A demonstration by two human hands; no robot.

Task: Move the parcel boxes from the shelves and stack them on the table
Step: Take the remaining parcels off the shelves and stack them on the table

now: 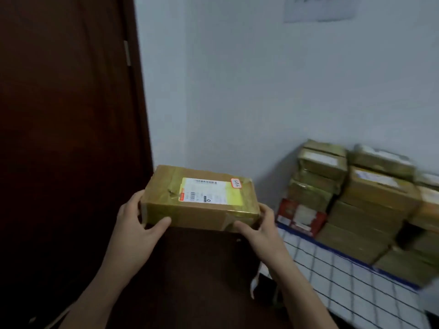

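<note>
Brown taped cardboard parcel box held mid-air left of checked-cloth worktop, left grip and right grip clamped on its ends. Stacked brown parcels on worktop; white wall behind, dark door left.

A dark reddish-brown wooden door fills the left side, with a metal hinge on its right edge. Just beside it a plain pale wall runs off to the right. A blurred sheet of paper hangs high on that wall. At the near right stands a table under a white cloth with a dark grid and a blue border. The light is dim and even.
</note>
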